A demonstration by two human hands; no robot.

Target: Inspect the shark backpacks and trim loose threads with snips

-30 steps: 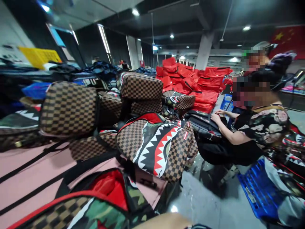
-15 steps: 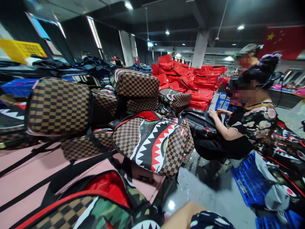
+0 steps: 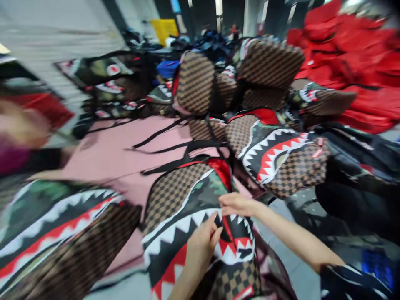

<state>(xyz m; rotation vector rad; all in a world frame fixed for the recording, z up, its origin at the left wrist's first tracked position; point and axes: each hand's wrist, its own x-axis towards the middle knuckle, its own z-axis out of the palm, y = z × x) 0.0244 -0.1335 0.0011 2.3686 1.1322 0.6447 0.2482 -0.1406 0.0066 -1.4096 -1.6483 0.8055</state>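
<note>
- The view is now showing both bare hands, where half a second ago only a forearm was reaching in along the bottom; it is swinging left too, so the glossy red heap of bags [image 3: 353, 62] is sitting at the right edge and the co-worker in the floral top is no longer showing.
- The brown-and-black checkered backpack with a camouflage panel and a red-and-white shark mouth [image 3: 193, 208] is lying on the pale pink tabletop [image 3: 125, 141], directly in front of the person, its red lining [image 3: 223, 171] showing at the top.
- The left hand [image 3: 201, 241] is lying over the printed teeth, fingers half curled and thumb near the index finger; whether it is pinching anything, I cannot tell.
- The right hand [image 3: 239, 204] is reaching across the backpack's right edge, fingers long and close together; blur is hiding whether they are gripping the fabric.
- The step in hand seems to be handling that edge below the red lining; going on with it would call for one hand steadying the panel while the other is taking hold of the edge.
- A second shark-print backpack [image 3: 278, 154] is lying just behind to the right, and a third shark-print backpack [image 3: 62, 237] is lying at the left, both crowding the space.
- A loose black strap [image 3: 201, 144] is running behind the backpack and could be catching on it.
- Farther back, a brown checkered bag [image 3: 196, 81] is standing on the tabletop, and a yellow crate [image 3: 164, 31] is showing beyond.
</note>
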